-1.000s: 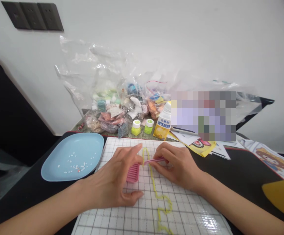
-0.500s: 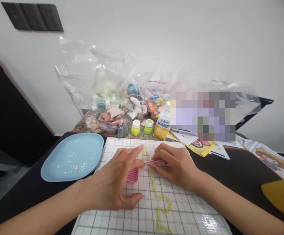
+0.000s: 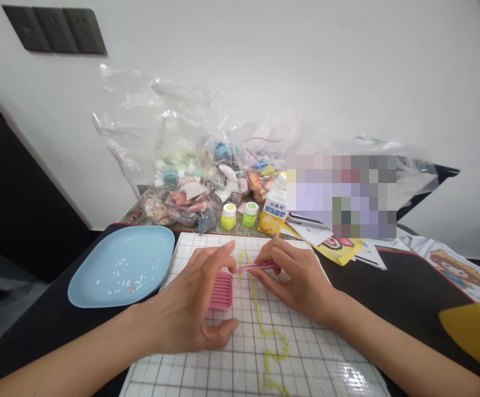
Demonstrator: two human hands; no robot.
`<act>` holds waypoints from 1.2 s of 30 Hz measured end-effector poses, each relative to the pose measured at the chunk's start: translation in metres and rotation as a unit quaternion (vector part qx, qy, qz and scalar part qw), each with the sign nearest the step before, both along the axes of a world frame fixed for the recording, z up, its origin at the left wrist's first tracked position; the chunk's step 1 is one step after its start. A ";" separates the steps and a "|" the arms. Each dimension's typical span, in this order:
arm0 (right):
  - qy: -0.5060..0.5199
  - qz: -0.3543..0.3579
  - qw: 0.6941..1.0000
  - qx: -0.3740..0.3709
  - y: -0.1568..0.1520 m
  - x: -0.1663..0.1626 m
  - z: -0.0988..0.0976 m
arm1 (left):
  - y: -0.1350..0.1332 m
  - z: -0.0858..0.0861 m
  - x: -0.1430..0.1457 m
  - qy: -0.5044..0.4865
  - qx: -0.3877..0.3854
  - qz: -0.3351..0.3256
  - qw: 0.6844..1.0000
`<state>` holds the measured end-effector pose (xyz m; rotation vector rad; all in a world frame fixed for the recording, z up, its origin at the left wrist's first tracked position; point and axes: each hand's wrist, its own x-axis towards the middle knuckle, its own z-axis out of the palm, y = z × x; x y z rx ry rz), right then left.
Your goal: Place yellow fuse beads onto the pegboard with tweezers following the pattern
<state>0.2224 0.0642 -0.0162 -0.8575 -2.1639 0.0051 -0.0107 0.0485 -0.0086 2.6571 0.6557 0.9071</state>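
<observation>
My right hand (image 3: pixel 296 278) pinches pink tweezers (image 3: pixel 254 268), whose tips point left at the top of a winding line of yellow beads (image 3: pixel 260 325) on a white gridded board (image 3: pixel 306 358). My left hand (image 3: pixel 190 309) rests on the board with its fingers curled, the index fingertip stretched toward the tweezer tips. A pink ridged tray (image 3: pixel 220 290) lies under its fingers; I cannot tell whether the hand grips it.
A light blue plate (image 3: pixel 99 264) with several small white beads sits at the left. Behind the board stand two small green-capped jars (image 3: pixel 228 216), a yellow drink bottle (image 3: pixel 273 207) and plastic bags of beads (image 3: pixel 190 187). Papers (image 3: pixel 347 248) and a yellow object (image 3: pixel 475 331) lie right.
The tweezers and right hand have shifted slightly left and up along the bead line. The left hand drew back a little, uncovering more of the pink tray.
</observation>
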 end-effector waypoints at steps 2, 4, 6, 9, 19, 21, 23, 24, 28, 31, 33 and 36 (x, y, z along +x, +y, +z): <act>-0.007 0.009 1.000 -0.018 -0.002 -0.003 0.001 | 0.000 -0.003 0.000 -0.011 -0.007 0.014 1.000; -0.020 0.019 0.999 -0.030 -0.005 -0.007 0.002 | 0.000 -0.005 0.000 -0.022 -0.019 0.035 0.999; -0.035 0.024 0.999 -0.032 -0.006 -0.010 0.002 | 0.001 -0.007 0.000 -0.033 -0.026 0.050 0.998; -0.050 0.026 0.998 -0.023 -0.008 -0.014 0.001 | 0.002 -0.009 0.001 -0.043 -0.021 0.052 0.997; -0.072 0.024 0.997 -0.020 -0.008 -0.019 0.000 | 0.002 -0.011 0.001 -0.059 -0.028 0.033 0.997; -0.076 0.022 0.997 -0.018 -0.008 -0.019 0.000 | 0.003 -0.010 0.002 -0.058 -0.028 0.031 0.997; -0.081 0.022 0.996 -0.015 -0.008 -0.019 0.001 | 0.004 -0.010 0.002 -0.057 -0.029 0.030 0.998; -0.083 0.022 0.996 -0.015 -0.008 -0.019 0.001 | 0.004 -0.010 0.002 -0.057 -0.029 0.030 0.998; -0.089 0.021 0.996 -0.022 -0.008 -0.019 0.001 | 0.004 -0.009 0.001 -0.053 -0.035 0.029 0.998; -0.087 0.022 0.996 -0.025 -0.009 -0.020 0.000 | 0.003 -0.009 0.001 -0.050 -0.035 0.029 0.998; -0.077 0.022 0.997 -0.022 -0.008 -0.019 0.001 | 0.003 -0.010 0.002 -0.049 -0.032 0.032 0.998; -0.054 0.026 0.998 -0.025 -0.007 -0.015 0.002 | 0.003 -0.010 0.003 -0.048 -0.021 0.041 0.998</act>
